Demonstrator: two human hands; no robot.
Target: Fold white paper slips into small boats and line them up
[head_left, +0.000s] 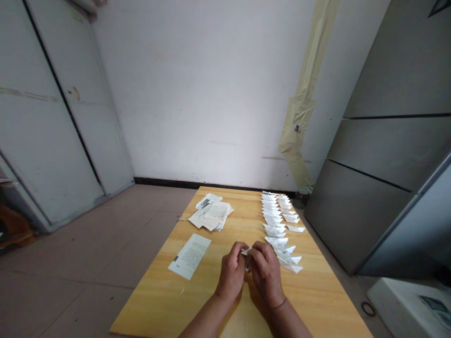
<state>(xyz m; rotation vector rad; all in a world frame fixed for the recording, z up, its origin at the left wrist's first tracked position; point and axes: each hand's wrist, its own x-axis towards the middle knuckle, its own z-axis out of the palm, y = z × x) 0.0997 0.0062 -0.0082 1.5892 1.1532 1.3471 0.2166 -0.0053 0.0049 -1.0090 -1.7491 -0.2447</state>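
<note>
Soft, cool light here, brightest mid-way across the flat white wall (229, 89), dimming towards the corners; soft shadows pool between the bare left hand (231, 272) and bare right hand (267, 272) on the yellow wooden table (244, 216), and wide-angle stretch tilts the grey panelled cabinet (391, 80)!

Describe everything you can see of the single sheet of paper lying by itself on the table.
The sheet is a white, thin-looking rectangle with lines of dark print, too small to read, and a small dark block by its left edge. It lies flat and skewed on the wooden table, left of the left hand and nearer than the paper pile. Neither hand touches it.
</note>
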